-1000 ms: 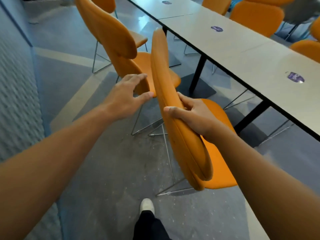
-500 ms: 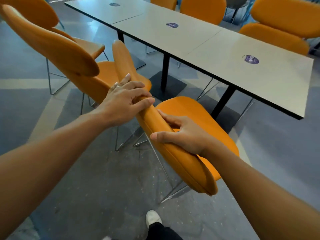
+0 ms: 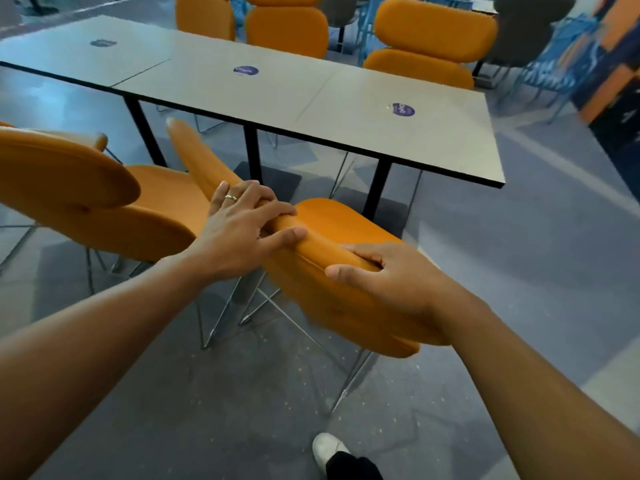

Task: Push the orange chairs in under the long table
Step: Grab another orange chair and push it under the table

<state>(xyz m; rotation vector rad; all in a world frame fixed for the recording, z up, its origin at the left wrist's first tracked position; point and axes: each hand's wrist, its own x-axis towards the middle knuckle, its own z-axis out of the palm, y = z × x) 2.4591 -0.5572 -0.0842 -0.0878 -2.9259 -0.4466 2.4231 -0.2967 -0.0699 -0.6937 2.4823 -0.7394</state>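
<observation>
Orange chair (image 3: 311,292) stands on the grey floor (image 3: 519,271) at the near side of the desk (image 3: 346,109), its seat short of the desk's dark edge and close to a black desk leg (image 3: 377,188). Bare floor lies open to the right, past the desk's end. A neighbouring chair (image 3: 69,174) crowds the left side and is cut off by the frame. The left hand (image 3: 239,233) grips the backrest top, fingers draped over it. The right hand (image 3: 391,278) grips it lower, thumb on the near face and fingertips hidden behind. The backrest's lower end is blurred. It is long, rounded and padded, above thin wire legs (image 3: 221,313).
</observation>
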